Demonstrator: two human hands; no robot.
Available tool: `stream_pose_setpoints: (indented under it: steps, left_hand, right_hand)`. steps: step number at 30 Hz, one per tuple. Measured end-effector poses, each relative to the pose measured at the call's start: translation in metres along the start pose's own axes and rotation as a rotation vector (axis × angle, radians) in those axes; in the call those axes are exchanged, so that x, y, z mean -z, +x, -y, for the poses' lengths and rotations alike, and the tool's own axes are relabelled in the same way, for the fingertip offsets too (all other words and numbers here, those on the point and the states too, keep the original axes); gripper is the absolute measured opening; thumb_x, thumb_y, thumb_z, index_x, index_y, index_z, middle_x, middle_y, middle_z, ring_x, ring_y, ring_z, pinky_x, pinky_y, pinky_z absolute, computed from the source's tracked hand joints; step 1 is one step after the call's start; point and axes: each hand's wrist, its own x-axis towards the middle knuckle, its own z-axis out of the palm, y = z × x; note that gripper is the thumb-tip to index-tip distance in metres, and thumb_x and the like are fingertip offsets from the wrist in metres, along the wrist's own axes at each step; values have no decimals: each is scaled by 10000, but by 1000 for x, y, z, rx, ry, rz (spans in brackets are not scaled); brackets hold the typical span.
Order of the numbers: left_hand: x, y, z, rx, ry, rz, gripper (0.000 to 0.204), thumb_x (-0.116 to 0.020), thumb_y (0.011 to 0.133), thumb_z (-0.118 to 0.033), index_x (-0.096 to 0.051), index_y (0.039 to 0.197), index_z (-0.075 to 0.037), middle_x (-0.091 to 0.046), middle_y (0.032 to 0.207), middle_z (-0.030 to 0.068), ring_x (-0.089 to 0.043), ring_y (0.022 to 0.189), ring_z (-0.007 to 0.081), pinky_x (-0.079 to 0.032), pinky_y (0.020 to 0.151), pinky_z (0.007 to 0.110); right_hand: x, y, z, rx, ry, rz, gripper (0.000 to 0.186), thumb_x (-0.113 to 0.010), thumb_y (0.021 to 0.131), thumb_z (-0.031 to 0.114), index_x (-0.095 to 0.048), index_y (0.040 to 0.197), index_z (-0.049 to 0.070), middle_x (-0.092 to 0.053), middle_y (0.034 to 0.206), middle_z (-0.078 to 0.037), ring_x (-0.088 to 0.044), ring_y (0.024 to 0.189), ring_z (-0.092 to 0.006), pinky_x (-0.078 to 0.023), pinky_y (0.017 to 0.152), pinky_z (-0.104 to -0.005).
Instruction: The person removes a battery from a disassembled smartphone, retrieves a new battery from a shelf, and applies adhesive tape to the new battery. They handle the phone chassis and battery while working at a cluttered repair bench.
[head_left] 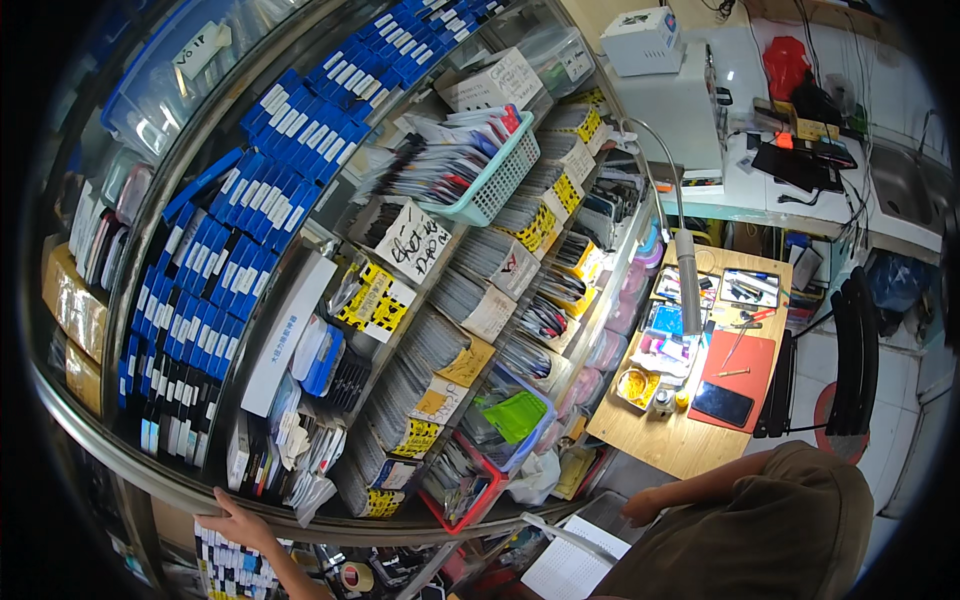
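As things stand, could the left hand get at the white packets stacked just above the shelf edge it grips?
Probably yes. The left hand rests on the metal shelf edge, and the white packets stand just above it with nothing across the front. It would have to let go first.

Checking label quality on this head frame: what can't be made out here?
- Left hand, head view: on the shelf edge; fingertips curl over the rail, grip unclear.
- Right hand, head view: small, partly behind the thigh; cannot tell whether it holds anything.
- White notebook: cut off by the lower edge.
- Boxes on the lower shelf: cropped by the edge.
- Small parts in the yellow tray: too small.
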Motion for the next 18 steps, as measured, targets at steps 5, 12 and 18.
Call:
stream_pose_setpoints:
  steps: [5,12,18]
  left_hand:
    - [1,-2,-4,-13,-45,17,744,-616,1013,-431,-328,1478,74,-608,1296,298,-679,1117,383,-553,875,431]
    - [0,0,0,1,-4,20,753,-610,1023,-403,-287,1495,87,-559,1332,312,-664,1101,397,-554,875,438]
    - [-2,3,12,-5,24,15,774,-608,1015,-434,-297,1495,86,-567,1323,314,-657,1124,406,-551,886,444]
  right_hand:
    - [3,-7,2,-27,-59,29,473,-592,944,358,-614,1268,14,-680,1161,-262,-645,1113,-431,-505,956,-522]
    - [2,-13,3,-63,-49,-5,453,-594,935,338,-621,1255,20,-687,1154,-255,-648,1112,-431,-511,946,-532]
    - [5,-17,2,-72,-55,13,425,-587,914,281,-620,1239,11,-686,1157,-254,-648,1122,-426,-518,944,-522]
